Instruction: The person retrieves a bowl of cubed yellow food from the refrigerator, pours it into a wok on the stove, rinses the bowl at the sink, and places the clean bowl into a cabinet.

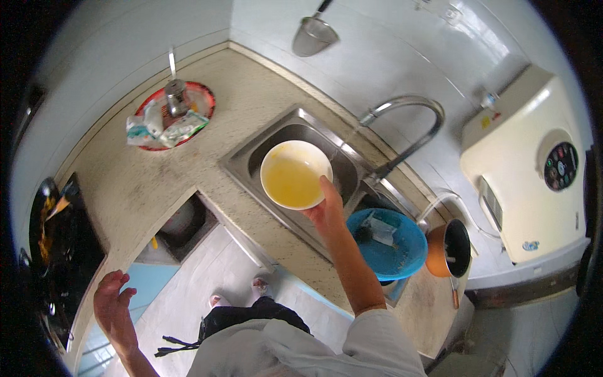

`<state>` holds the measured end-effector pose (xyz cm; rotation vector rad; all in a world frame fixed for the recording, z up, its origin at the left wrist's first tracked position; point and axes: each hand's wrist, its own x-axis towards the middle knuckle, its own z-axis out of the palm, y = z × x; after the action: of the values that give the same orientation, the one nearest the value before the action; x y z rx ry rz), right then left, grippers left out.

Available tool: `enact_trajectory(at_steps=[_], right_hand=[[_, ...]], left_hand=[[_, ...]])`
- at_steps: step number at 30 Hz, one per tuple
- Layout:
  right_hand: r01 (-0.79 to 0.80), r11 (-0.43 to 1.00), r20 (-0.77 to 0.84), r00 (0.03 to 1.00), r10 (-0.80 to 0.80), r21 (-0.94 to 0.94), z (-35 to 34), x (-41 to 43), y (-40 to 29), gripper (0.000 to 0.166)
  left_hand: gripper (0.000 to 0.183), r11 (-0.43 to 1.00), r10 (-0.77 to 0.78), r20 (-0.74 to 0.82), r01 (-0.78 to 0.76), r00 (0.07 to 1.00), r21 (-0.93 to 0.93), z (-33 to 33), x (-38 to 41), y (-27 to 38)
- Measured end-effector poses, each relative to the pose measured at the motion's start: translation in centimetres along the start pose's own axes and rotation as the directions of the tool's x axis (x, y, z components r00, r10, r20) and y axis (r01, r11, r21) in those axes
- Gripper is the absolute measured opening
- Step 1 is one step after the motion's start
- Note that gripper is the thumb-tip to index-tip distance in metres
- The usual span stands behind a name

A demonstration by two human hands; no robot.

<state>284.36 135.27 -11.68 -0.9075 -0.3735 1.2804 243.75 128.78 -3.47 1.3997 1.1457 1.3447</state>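
My right hand (324, 207) grips the rim of a white bowl (294, 175) from its near right side. Yellowish liquid covers much of the bowl's inside. The bowl is over the left basin of a stainless steel double sink (264, 136). A thin stream of water falls from the curved chrome faucet (405, 106) behind it, apart from the bowl. Off to the left, my left hand (113, 292) is in the air with bent fingers, holding nothing, near the front edge of the counter by the stove.
A blue plastic basin (391, 264) with a clear packet inside sits over the right basin, beside an orange pot (438, 249). On the counter, a red-rimmed tray (209, 96) bears packets and a metal container. A wok (47, 226) with food is on the stove. A cream water heater (523, 169) hangs right.
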Motion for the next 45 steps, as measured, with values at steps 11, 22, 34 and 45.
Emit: enact_trajectory(at_steps=[11, 22, 34, 45], right_hand=[[-0.295, 0.943, 0.379, 0.864, 0.331, -0.152, 13.0, -0.1, 6.4, 0.062], [-0.325, 0.873, 0.580, 0.655, 0.485, -0.363, 34.1, -0.6, 12.4, 0.062], [-0.246, 0.773, 0.540, 0.593, 0.598, -0.585, 52.4, -2.2, 25.0, 0.075], [0.275, 0.659, 0.629, 0.674, 0.387, -0.700, 59.2, -3.6, 35.2, 0.066]], left_hand=[[0.031, 0.959, -0.134, -0.123, 0.098, 0.983, -0.265, -6.0, -3.0, 0.4], [0.032, 0.945, -0.185, -0.413, 0.047, 0.892, -0.323, -13.5, -10.4, -2.0], [0.026, 0.903, -0.193, -0.614, -0.106, 0.765, -0.416, -20.3, -13.3, -5.0], [0.027, 0.899, -0.250, -0.715, -0.117, 0.653, -0.422, -23.5, -15.6, -6.1]])
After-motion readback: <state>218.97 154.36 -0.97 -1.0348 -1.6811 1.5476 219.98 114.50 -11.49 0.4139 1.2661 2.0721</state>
